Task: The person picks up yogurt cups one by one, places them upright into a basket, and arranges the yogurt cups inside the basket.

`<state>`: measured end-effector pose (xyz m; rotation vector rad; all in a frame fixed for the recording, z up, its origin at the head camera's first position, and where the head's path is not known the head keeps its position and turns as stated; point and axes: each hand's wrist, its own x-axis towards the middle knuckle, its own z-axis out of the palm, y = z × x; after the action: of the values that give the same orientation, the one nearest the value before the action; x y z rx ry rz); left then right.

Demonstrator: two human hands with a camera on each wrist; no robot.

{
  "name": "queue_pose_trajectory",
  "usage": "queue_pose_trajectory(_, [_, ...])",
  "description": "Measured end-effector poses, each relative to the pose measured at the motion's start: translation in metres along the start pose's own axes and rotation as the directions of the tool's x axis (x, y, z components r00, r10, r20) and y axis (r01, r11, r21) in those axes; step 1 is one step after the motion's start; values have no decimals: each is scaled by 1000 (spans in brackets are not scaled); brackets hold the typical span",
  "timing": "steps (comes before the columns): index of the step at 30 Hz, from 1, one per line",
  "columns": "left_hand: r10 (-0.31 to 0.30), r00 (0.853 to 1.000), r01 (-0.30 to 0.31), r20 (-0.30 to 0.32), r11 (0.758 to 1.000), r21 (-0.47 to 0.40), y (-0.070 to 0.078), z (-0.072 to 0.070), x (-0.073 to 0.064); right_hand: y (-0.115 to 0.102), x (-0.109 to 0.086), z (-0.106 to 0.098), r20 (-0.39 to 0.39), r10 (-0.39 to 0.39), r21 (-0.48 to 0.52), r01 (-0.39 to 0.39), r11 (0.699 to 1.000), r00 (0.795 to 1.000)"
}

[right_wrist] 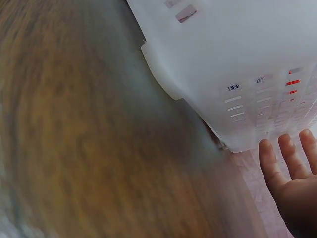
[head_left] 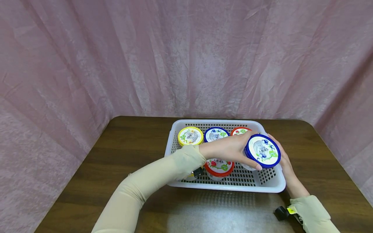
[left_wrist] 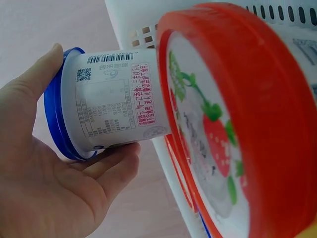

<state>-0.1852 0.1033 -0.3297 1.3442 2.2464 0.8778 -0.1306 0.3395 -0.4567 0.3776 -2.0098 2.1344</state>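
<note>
My left hand [head_left: 230, 147] grips a white tub with a blue lid [head_left: 263, 151], its lid tilted towards the head camera. In the left wrist view, thumb and fingers wrap round the lid end of this tub [left_wrist: 116, 99], and printed text and a barcode face the camera. The tub is over the right end of a white plastic basket [head_left: 221, 187]. Beside the basket's right end is my right hand [head_left: 284, 158], partly hidden behind the tub. The right wrist view shows its fingers [right_wrist: 292, 153] extended and spread close to the basket's outer wall.
Inside the basket stand a yellow-lidded tub [head_left: 190, 136], another blue-lidded tub [head_left: 216, 134] and red-lidded tubs, one at the back [head_left: 239, 130] and one in front [head_left: 220, 167]. Beneath is a brown wooden table [head_left: 116, 168]. A pink curtain [head_left: 186, 58] hangs behind.
</note>
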Motion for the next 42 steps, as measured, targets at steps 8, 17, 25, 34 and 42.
queue_pose_trajectory(8, [-17,999,17,31,1000,12,-3,5,0,-4,0,2,33,29,44,-30,999,999])
queue_pose_trajectory(17, [-31,997,26,71,997,70,-5,12,-1,-3,0,3,60,-10,145,1,989,998])
queue_pose_trajectory(25, [-43,995,35,90,996,80,-7,16,0,-3,0,3,62,-21,147,11,989,998])
queue_pose_trajectory(34, [-51,991,45,121,998,52,-9,18,1,-2,0,3,65,-28,142,18,990,997])
queue_pose_trajectory(42, [-71,989,62,132,996,70,-9,20,2,-1,0,3,56,-9,133,1,991,998])
